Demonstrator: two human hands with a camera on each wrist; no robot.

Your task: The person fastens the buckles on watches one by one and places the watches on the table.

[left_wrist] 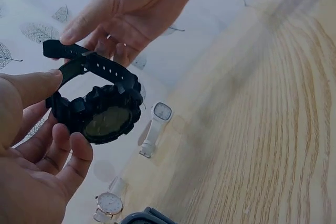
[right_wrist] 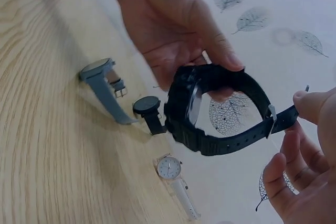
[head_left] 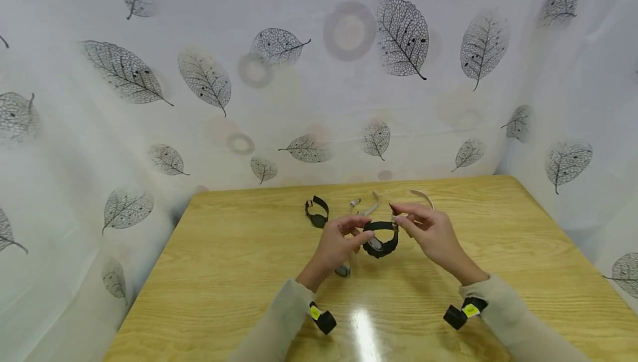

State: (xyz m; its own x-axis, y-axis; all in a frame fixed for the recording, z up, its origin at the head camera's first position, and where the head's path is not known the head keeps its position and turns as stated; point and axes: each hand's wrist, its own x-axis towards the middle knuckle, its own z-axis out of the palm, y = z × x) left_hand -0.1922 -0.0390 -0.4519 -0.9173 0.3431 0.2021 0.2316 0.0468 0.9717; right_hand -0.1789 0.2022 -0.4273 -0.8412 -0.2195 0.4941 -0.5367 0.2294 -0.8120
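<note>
A black digital wristwatch (head_left: 380, 249) with a chunky case is held up over the table between both hands. Its strap forms a loop, with the end run through the buckle (right_wrist: 271, 114). My left hand (head_left: 340, 243) grips the watch at one side of the strap, thumb on top and fingers beneath. With thumb and fingers my right hand (head_left: 431, 236) pinches the free strap end (left_wrist: 55, 49) beyond the buckle. In the right wrist view the case (right_wrist: 184, 106) hangs at the left hand's side, its face turned partly away.
Behind the hands lie a small black watch (head_left: 318, 220), a white-strapped round watch (right_wrist: 169, 168) and a white square-faced watch (left_wrist: 162, 112). A grey-blue watch (right_wrist: 105, 90) sits near the left hand. The wooden table (head_left: 234, 284) ends at a leaf-patterned curtain (head_left: 344, 102).
</note>
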